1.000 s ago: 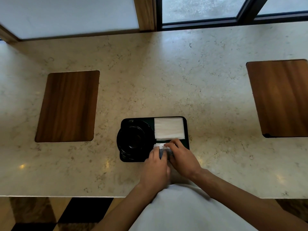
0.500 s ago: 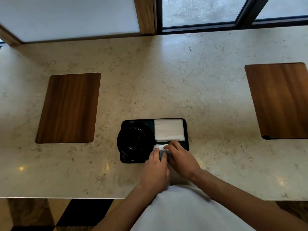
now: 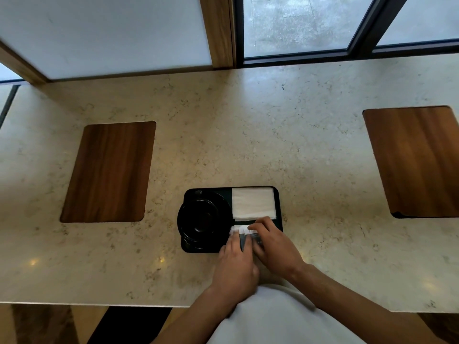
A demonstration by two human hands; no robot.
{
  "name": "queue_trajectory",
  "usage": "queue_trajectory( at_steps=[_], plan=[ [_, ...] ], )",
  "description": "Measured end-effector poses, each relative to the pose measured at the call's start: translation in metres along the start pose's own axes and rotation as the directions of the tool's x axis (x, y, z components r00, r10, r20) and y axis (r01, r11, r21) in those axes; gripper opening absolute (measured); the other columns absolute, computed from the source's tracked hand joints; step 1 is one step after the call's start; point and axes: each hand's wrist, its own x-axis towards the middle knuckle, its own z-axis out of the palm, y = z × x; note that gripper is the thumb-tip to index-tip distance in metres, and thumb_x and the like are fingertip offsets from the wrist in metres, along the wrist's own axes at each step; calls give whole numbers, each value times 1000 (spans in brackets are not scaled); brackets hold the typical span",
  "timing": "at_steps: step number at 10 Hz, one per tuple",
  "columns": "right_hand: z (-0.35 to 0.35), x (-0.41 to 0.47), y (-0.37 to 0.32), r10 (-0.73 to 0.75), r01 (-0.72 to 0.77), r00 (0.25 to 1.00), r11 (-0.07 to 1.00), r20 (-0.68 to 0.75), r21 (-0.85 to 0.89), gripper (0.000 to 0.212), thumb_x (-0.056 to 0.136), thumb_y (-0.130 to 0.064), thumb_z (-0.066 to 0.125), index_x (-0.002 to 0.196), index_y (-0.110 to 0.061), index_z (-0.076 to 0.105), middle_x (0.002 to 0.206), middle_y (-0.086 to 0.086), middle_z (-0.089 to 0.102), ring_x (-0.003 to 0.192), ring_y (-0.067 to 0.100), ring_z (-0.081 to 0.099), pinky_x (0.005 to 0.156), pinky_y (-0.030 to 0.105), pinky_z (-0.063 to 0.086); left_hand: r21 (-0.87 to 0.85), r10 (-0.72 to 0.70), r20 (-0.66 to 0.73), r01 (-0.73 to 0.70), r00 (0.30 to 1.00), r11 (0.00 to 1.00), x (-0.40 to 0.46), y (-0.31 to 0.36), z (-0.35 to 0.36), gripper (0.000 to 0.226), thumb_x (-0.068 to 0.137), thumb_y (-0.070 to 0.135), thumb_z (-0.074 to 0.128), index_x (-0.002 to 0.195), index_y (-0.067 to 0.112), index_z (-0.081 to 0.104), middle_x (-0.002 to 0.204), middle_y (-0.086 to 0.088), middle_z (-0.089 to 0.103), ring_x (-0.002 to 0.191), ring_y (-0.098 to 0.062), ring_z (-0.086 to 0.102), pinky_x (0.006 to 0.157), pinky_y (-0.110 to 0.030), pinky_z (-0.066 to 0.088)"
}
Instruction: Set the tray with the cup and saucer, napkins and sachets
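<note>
A small black tray lies on the marble counter near its front edge. A black cup on its saucer fills the tray's left half. White napkins lie flat in the back right part. Small sachets, white and grey, sit in the front right corner. My left hand and my right hand both rest their fingertips on the sachets, side by side. The hands cover most of the sachets.
The marble counter has a wooden inset on the left and another on the right. A window and wooden frame run along the back. The counter's front edge is just below my hands.
Both hands stay on the sachets with only tiny finger shifts. The view has tilted slightly.
</note>
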Motion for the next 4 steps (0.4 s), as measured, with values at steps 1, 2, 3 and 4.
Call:
queue_trajectory(
  at_steps=[1,2,3,4],
  plan=[
    [-5,-1,2,13,-14,999,999,-38,-37,32,96,-28,59,126,-17,62,128,-1,53,103,14,59,85,27,55,-46,9,-68,-12,998,999,0,-4,-3,66,95,29,46,156,19,25,164,-14,21,151,-27,20,122,-38,22],
    [-8,-6,4,15,-17,999,999,-35,-51,32,96,-28,59,125,-17,63,128,1,53,106,16,58,87,27,53,-85,36,-108,-46,994,995,-1,-10,-6,62,95,28,48,154,16,33,161,-10,29,147,-24,29,120,-34,26],
    [-7,-16,5,-2,-3,999,995,-48,-102,38,97,-31,58,131,-17,60,132,3,54,111,20,57,94,29,49,-115,65,-155,-84,986,990,-4,-20,-7,60,94,25,51,152,12,40,158,-10,37,144,-22,35,120,-32,28],
    [-7,-16,4,11,-18,999,990,-48,-139,45,97,-36,57,138,-16,57,139,5,53,120,22,54,102,32,44,-139,59,-204,-89,977,986,-4,-21,-7,58,91,23,54,147,10,46,150,-11,46,137,-23,43,117,-34,34]
  ],
)
